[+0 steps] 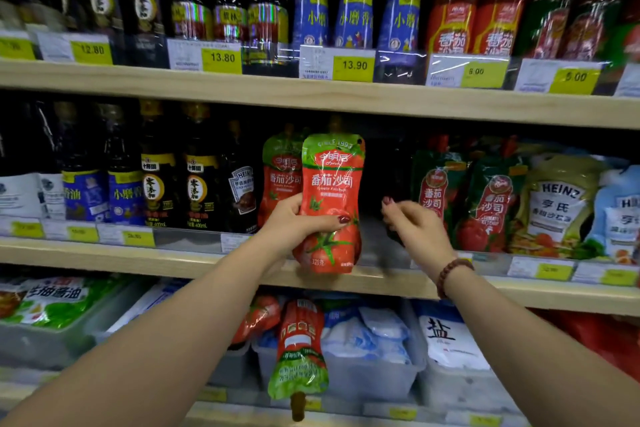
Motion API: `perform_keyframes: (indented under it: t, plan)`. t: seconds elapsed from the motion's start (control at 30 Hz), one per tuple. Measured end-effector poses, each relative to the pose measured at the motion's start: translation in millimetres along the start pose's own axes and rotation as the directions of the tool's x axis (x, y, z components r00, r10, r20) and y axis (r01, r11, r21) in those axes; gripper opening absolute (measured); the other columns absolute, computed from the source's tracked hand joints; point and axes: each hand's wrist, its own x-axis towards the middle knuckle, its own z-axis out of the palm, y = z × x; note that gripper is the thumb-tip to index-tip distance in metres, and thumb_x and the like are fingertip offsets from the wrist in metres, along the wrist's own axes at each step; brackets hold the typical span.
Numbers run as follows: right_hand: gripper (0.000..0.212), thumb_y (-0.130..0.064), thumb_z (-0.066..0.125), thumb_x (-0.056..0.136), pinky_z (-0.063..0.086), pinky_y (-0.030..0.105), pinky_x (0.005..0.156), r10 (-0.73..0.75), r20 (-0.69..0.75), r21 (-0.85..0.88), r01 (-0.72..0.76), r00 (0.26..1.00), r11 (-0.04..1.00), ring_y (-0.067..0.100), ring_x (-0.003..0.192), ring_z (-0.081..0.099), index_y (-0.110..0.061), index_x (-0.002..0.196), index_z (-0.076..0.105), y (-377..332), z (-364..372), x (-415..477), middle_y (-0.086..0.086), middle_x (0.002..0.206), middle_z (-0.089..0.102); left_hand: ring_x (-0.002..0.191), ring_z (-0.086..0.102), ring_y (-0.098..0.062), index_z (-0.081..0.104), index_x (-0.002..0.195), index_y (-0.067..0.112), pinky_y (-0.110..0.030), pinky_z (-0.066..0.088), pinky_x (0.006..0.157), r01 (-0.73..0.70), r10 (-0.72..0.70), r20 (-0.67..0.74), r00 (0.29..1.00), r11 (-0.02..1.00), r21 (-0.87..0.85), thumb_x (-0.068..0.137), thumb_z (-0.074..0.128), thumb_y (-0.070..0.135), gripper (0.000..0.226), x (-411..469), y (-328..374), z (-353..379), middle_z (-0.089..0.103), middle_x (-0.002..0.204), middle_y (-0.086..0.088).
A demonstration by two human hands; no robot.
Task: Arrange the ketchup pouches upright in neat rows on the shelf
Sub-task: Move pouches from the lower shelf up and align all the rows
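Two bare forearms reach up from the bottom of the view toward the middle shelf (346, 279), the right one wearing a brown bead bracelet (452, 274) at the wrist. Below them, on the lowest level, a ketchup pouch (300, 350) hangs upside down over the front of a grey bin (374, 381), cap pointing down, beside white salt bags (446, 336). On the middle shelf, dark sauce bottles (173, 184) stand to the left, and green and red pouches (464, 198) lean together on the right, next to Heinz packs (557, 204). Between these groups is a dark gap on the shelf. Yellow price tags (353, 68) line the shelf edges.

The held pouch (331, 201) is red with a green top, printed with a tomato picture and white lettering; it is upright, face toward the camera, its bottom in front of the shelf's front edge. Just behind it to the left a second matching pouch (280, 173) stands on the shelf, partly hidden.

The left hand (298, 222) grips the held pouch around its lower left side, thumb across the front and fingers behind. The right hand (412, 222) is free, holding nothing, fingers loosely curled, just right of the pouch and not touching it, in front of the gap.
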Motion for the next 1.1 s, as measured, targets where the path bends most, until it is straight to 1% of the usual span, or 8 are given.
perform_keyframes:
  t: [0.07,0.17,0.3,0.47,0.67,0.83,0.97,1.1]
  plan:
    - [0.042,-0.064,0.051,0.077,0.042,0.018,0.059,-0.008,0.077,-0.192,0.022,0.997,0.981,0.008,0.072,0.060,-0.025,0.078,0.067,21.8,-2.7,-12.6,-0.012,0.072,0.066,0.086,0.071,-0.019,0.066,0.098,0.021,-0.036,0.056,0.075,0.028,-0.028,-0.019,0.999,1.000,0.007,0.061,0.083,0.015,0.042,7.6,5.7,-1.4,0.075,0.093,0.000]
    - [0.061,-0.081,0.043,0.061,0.043,0.025,0.070,-0.109,0.039,-0.365,0.116,0.993,0.924,0.006,0.076,0.058,-0.027,0.077,0.067,38.5,4.1,-20.7,-0.013,0.075,0.065,0.084,0.071,-0.019,0.066,0.100,0.021,-0.038,0.056,0.076,0.033,-0.033,-0.051,0.998,0.999,0.006,0.059,0.083,0.018,0.045,17.0,10.7,-2.8,0.075,0.092,0.000]
    - [0.044,-0.071,0.060,0.063,0.032,0.028,0.069,-0.242,-0.088,-0.518,0.163,0.966,0.839,0.009,0.072,0.049,-0.028,0.073,0.058,49.1,19.9,-20.9,-0.012,0.072,0.058,0.085,0.071,-0.019,0.063,0.103,0.024,-0.039,0.057,0.074,0.027,-0.026,-0.082,0.996,1.000,0.003,0.058,0.085,0.020,0.050,29.4,12.3,-1.5,0.074,0.094,0.001]
    - [0.041,-0.063,0.066,0.066,0.030,0.029,0.065,-0.315,-0.194,-0.565,0.157,0.929,0.810,0.013,0.064,0.044,-0.027,0.066,0.047,59.6,31.1,-19.7,-0.011,0.061,0.049,0.083,0.069,-0.014,0.062,0.093,0.027,-0.028,0.051,0.066,-0.037,0.039,-0.167,0.985,0.999,0.018,0.060,0.082,0.008,0.043,43.4,2.7,7.8,0.072,0.089,0.004]
    - [0.039,-0.062,0.064,0.068,0.034,0.029,0.067,-0.367,-0.201,-0.587,0.188,0.908,0.787,0.014,0.065,0.045,-0.027,0.068,0.047,66.6,35.0,-18.7,-0.011,0.065,0.048,0.084,0.067,-0.011,0.061,0.090,0.029,-0.027,0.050,0.067,-0.062,0.070,-0.185,0.980,0.997,0.050,0.061,0.082,0.011,0.040,61.4,-13.3,12.1,0.071,0.090,0.006]
    - [0.040,-0.065,0.058,0.069,0.034,0.029,0.068,-0.368,-0.228,-0.606,0.164,0.901,0.778,0.013,0.065,0.044,-0.027,0.068,0.045,66.6,38.3,-20.2,-0.012,0.065,0.046,0.084,0.067,-0.010,0.061,0.090,0.028,-0.026,0.051,0.068,-0.028,0.044,-0.082,0.996,0.981,0.194,0.062,0.082,0.008,0.040,69.6,-28.3,11.5,0.071,0.089,0.006]
    - [0.042,-0.068,0.052,0.070,0.036,0.030,0.069,-0.377,-0.235,-0.596,0.174,0.896,0.784,0.013,0.065,0.044,-0.026,0.068,0.045,66.2,39.1,-20.9,-0.012,0.064,0.046,0.075,0.067,0.000,0.060,0.091,0.028,-0.015,0.049,0.060,0.001,-0.006,0.019,1.000,0.963,0.268,0.063,0.082,0.011,0.039,75.7,-27.0,4.3,0.070,0.088,0.010]
    - [0.042,-0.069,0.051,0.071,0.034,0.029,0.070,-0.375,-0.239,-0.586,0.175,0.896,0.791,0.012,0.065,0.045,-0.027,0.068,0.045,67.0,39.3,-21.2,-0.013,0.065,0.046,0.086,0.061,0.001,0.053,0.091,0.037,-0.017,0.046,0.069,-0.027,0.017,0.027,0.999,0.915,0.403,0.059,0.086,0.023,0.047,72.1,-27.0,-1.2,0.063,0.091,0.018]
